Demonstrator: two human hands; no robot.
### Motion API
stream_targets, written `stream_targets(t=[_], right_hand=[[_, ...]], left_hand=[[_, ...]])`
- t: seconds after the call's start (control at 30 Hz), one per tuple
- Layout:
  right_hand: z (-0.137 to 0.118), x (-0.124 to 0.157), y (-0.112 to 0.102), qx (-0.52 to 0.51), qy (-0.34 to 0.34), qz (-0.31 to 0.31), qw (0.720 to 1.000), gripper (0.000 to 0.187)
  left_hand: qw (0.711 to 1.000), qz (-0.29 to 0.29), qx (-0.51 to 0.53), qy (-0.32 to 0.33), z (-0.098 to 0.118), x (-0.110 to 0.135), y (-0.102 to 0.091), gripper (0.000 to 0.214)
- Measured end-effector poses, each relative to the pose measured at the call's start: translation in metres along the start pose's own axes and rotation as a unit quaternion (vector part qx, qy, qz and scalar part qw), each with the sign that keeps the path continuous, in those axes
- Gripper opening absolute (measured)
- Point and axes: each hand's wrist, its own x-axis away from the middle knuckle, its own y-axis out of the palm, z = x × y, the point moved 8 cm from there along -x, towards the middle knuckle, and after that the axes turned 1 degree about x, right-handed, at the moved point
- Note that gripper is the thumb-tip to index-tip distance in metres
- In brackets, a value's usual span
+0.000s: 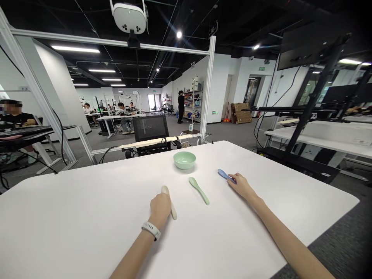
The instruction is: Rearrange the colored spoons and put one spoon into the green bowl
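Observation:
My left hand rests on a cream ceramic spoon, its fingers closed over the spoon's middle, with the bowl end showing beyond them. My right hand grips the handle of a blue ceramic spoon, whose bowl sticks out to the left of my fingers. Between my hands, a pale green ceramic spoon lies untouched on the white table. A pale green bowl stands upright near the far edge, beyond that spoon. A white band circles my left wrist.
A white aluminium frame carrying an overhead white camera stands past the far edge, with a black chair behind it. A seated person is at the left, and a black monitor stand rises at the right.

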Motion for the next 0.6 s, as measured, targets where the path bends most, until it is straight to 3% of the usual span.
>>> stream_targets(t=[0.6], right_hand=[[-0.0013,0.0029,-0.0024,-0.002,0.007,0.011,1.000,0.043]], left_hand=[[0.999,0.001,-0.031,0.026,-0.0022,-0.0072,0.0074,0.040]])
